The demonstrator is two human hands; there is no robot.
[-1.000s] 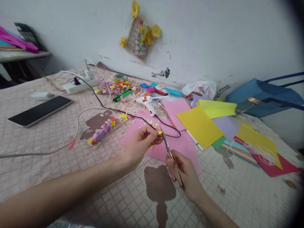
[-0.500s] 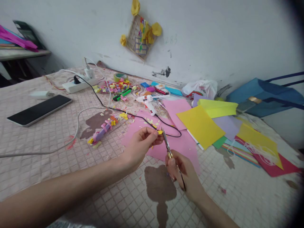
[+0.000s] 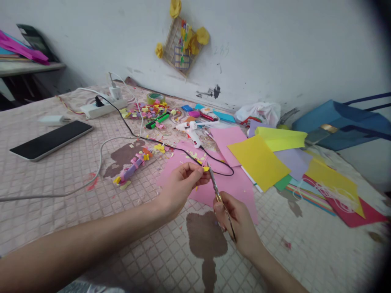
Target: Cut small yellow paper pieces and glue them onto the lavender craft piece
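Note:
My left hand [image 3: 187, 181] pinches a small yellow piece [image 3: 205, 168] between thumb and fingers. My right hand [image 3: 233, 217] is wrapped round the handles of a pair of scissors [image 3: 215, 188], whose blades point up and away, their tips right beside the yellow piece. Both hands are over a pink sheet [image 3: 244, 195] strewn with small yellow scraps. Beyond them lies a white glue gun [image 3: 192, 132] with a black cable. To the left of my left hand is a purple strip [image 3: 133, 169] decorated with small yellow, pink and orange pieces.
A phone [image 3: 51, 140] and a white power strip [image 3: 102, 106] lie on the left. Small coloured cut-outs [image 3: 146, 110], a tape roll [image 3: 155, 98] and a green cutter [image 3: 158, 121] are at the back. Coloured sheets [image 3: 259, 160] and a blue bag [image 3: 342, 126] are on the right.
The scissor blades look closer together than before. Both hands have stayed almost in place, and the view has shifted very slightly.

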